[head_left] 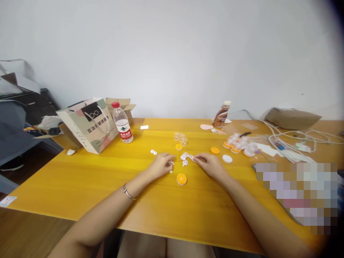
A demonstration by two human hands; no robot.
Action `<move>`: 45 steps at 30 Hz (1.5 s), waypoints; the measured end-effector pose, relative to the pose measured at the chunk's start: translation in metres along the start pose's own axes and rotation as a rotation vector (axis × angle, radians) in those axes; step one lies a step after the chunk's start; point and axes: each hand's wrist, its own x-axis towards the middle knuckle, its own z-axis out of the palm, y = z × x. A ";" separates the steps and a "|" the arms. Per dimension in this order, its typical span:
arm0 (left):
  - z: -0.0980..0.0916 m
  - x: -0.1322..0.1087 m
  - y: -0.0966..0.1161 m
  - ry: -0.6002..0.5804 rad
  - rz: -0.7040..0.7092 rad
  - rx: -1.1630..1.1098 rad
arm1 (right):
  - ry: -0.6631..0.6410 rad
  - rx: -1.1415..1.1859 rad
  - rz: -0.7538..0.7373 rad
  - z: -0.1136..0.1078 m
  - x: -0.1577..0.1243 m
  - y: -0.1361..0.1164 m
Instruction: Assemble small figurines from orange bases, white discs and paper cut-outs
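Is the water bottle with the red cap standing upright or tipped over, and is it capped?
Upright and capped: the water bottle stands on its base on the table, red cap on top, beside the paper bag.

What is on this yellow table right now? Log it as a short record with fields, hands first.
left hand: fingers curled on a small white plastic piece
right hand: pinching one end of a cluster of small white plastic gears
between hands: round orange plastic cap
behind: clear plastic water bottle with red cap, printed paper gift bag, brown coffee drink bottle
surface: yellow wooden table
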 end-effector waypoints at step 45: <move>-0.010 -0.010 0.025 0.094 0.186 -0.428 | -0.397 1.017 0.222 0.028 -0.011 -0.020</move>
